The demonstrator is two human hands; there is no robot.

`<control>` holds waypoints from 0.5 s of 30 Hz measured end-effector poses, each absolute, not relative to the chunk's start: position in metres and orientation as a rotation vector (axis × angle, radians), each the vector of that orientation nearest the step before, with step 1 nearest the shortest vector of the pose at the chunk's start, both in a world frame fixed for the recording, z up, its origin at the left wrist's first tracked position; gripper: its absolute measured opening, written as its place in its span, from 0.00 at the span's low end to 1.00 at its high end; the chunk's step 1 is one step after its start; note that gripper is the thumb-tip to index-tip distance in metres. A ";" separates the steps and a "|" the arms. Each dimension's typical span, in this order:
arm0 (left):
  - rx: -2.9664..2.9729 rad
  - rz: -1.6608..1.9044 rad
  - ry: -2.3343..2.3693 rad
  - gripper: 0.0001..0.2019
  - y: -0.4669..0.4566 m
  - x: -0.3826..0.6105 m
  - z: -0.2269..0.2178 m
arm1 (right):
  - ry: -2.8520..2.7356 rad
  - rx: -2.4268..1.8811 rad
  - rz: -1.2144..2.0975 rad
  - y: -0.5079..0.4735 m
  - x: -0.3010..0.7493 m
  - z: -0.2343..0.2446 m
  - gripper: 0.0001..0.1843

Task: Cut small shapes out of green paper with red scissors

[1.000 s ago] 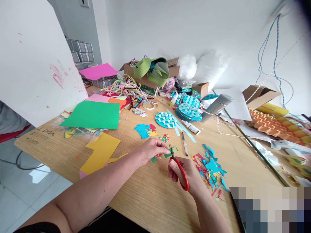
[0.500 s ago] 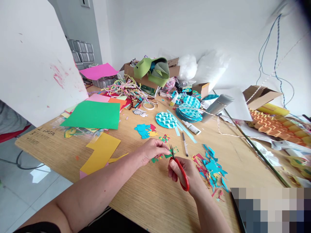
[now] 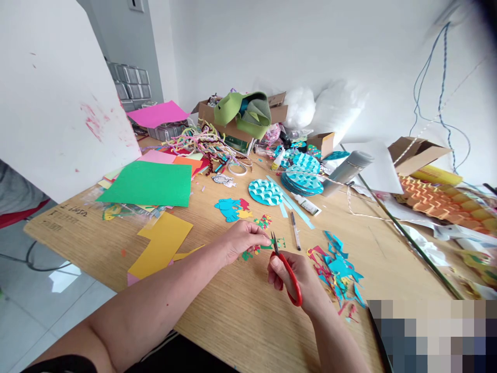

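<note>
My right hand point(image 3: 291, 274) is closed round the red handles of a pair of scissors point(image 3: 289, 274). Their slim dark blades point away from me and stand slightly apart. Thumb and forefinger of my left hand point(image 3: 246, 241) are pinched together just left of the blade tips, on what looks like a small piece of green paper point(image 3: 266, 247), mostly hidden by the fingertips. Tiny red, green and yellow paper cut-outs point(image 3: 263, 221) lie beyond the left hand. Farther back are a blue paper fish point(image 3: 228, 209) and a smaller yellow one point(image 3: 244, 213).
Paper scraps point(image 3: 341, 267) are heaped right of my right hand. A pen point(image 3: 295, 231), a glue bottle point(image 3: 308, 204) and a blue scalloped disc point(image 3: 265, 192) lie ahead. Yellow paper point(image 3: 165, 243) and a green sheet point(image 3: 149, 184) are at left. A cardboard box point(image 3: 233, 127) stands behind.
The green paper at my left fingertips has shifted slightly, and the scissor blades have moved a little. Both hands stay almost in place; the other things have not moved.
</note>
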State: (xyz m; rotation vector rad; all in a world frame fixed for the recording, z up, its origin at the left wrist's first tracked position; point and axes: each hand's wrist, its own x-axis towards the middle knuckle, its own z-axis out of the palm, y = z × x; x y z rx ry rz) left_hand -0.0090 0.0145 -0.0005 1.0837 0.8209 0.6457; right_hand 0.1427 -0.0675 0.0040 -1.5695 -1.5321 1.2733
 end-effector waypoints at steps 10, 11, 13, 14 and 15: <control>1.078 0.640 0.837 0.10 0.015 -0.008 -0.001 | -1.529 -1.575 1.281 -0.067 0.144 0.004 0.24; 1.077 0.644 0.839 0.09 0.016 -0.008 -0.001 | -1.530 -1.575 1.283 -0.067 0.144 0.004 0.24; 1.076 0.655 0.839 0.09 0.016 -0.008 -0.002 | -1.530 -1.567 1.286 -0.067 0.144 0.004 0.24; 1.076 0.655 0.838 0.09 0.016 -0.008 -0.002 | -1.529 -1.565 1.287 -0.067 0.144 0.004 0.24; 1.076 0.653 0.837 0.10 0.016 -0.008 -0.002 | -1.529 -1.564 1.287 -0.067 0.144 0.004 0.24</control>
